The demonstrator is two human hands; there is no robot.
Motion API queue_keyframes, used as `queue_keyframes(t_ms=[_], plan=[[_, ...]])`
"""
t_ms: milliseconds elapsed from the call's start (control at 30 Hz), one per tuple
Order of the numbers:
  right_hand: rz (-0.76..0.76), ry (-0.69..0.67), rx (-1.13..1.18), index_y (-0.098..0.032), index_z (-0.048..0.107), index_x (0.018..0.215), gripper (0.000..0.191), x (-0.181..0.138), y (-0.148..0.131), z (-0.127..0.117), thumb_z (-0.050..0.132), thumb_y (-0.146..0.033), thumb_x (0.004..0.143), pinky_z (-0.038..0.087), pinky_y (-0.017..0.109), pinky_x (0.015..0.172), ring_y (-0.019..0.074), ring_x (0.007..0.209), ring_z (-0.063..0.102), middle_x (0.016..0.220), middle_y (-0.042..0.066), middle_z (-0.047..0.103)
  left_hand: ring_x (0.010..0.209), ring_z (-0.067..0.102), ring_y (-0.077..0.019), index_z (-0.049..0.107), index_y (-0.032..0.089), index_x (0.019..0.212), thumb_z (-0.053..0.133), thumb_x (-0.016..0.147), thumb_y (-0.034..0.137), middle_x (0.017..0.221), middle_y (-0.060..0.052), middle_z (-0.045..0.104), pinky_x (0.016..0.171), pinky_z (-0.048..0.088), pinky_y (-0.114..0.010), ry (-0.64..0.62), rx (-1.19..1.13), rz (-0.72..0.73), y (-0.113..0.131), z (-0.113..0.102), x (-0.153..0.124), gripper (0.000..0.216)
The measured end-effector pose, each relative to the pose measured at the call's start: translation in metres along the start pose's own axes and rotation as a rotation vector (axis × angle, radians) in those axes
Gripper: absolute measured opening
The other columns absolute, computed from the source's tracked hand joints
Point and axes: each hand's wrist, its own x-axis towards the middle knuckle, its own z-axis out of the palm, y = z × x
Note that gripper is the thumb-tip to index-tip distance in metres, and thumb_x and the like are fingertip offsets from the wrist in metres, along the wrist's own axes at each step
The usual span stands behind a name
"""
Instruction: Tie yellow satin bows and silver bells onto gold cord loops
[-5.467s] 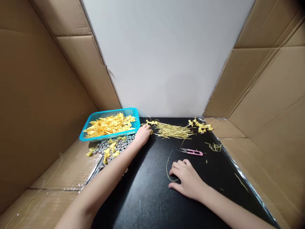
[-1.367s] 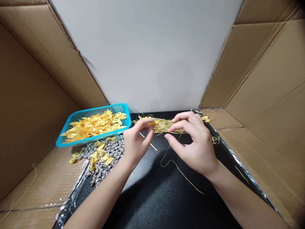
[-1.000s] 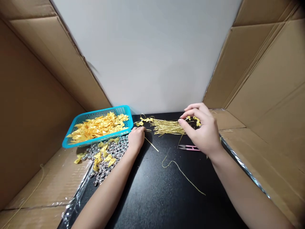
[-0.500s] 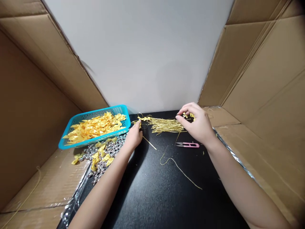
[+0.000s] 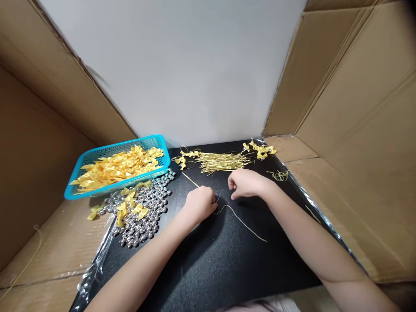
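My left hand is closed over the black table, its fingertips at the bend of a loose gold thread. Whatever lies in its fingers is hidden. A short gold cord runs under its knuckles. My right hand is low over the table with curled fingers, just in front of a bundle of gold cords. It covers the place where the pink thread snips lay, and I cannot see what is in its grasp. Small yellow bows on cords lie left of the bundle, more bows to its right.
A blue basket of yellow ribbon bows stands at the back left. In front of it, silver beads spread out with several loose bows on them. Tangled thread lies at right. Cardboard walls flank the table.
My left hand has left the bows at the back and come nearer and right, to the thread. My right hand has dropped left and nearer, now hiding the snips. The view has shifted slightly.
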Motion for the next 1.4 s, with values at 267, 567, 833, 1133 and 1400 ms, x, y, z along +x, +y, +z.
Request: queue_keyframes(t_ms=[267,567,833,1133,1400], plan=[[0.008,-0.025,0.03,-0.02,0.074,0.081,0.011,0.01,0.002,0.007,0.076,-0.025,0.071,0.046,0.028,0.065,0.022,0.081,0.068,0.088,0.006,0.073,0.083,0.071,-0.0277,0.074,0.018,0.072,0.054,0.076,0.016,0.078,-0.012,0.074,0.073,0.052,-0.034,0.006,-0.068,0.004,-0.003,0.004,0.003,0.02],[0.018,-0.113,0.257,-0.013,0.073,0.078,0.026,0.023,0.005,0.016,0.054,-0.026,0.089,0.049,0.027,0.067,0.0185,0.069,0.068,0.08,0.01,0.074,0.069,0.066,-0.0203,0.071,0.016,0.072,0.057,0.075,0.02,0.073,-0.007,0.072,0.063,0.046,-0.028,0.088,-0.361,0.059,-0.016,-0.005,0.008,0.015],[-0.029,-0.316,0.682,-0.006,0.073,0.089,0.049,0.023,0.002,0.014,0.037,-0.036,0.101,0.049,0.023,0.067,0.0111,0.062,0.067,0.09,0.015,0.076,0.067,0.065,-0.0176,0.064,0.016,0.069,0.054,0.077,0.031,0.07,-0.004,0.071,0.062,0.046,-0.026,0.201,-0.736,0.104,-0.029,-0.013,0.013,0.019],[-0.04,-0.306,1.085,-0.01,0.071,0.086,0.043,0.017,-0.003,0.005,0.039,-0.034,0.101,0.046,0.023,0.065,0.0119,0.062,0.068,0.079,0.01,0.075,0.068,0.067,-0.0178,0.063,0.015,0.072,0.058,0.075,0.035,0.074,-0.006,0.072,0.063,0.048,-0.026,0.374,-0.969,0.064,-0.037,-0.036,0.007,0.021],[0.061,-0.149,1.786,-0.018,0.07,0.087,0.038,0.022,-0.036,0.03,0.039,-0.036,0.101,0.05,0.027,0.073,0.0124,0.075,0.069,0.096,0.006,0.074,0.058,0.06,-0.0135,0.064,0.015,0.069,0.06,0.072,0.028,0.062,-0.001,0.065,0.057,0.044,-0.023,0.451,-0.959,0.055,-0.038,-0.046,-0.003,0.014]])
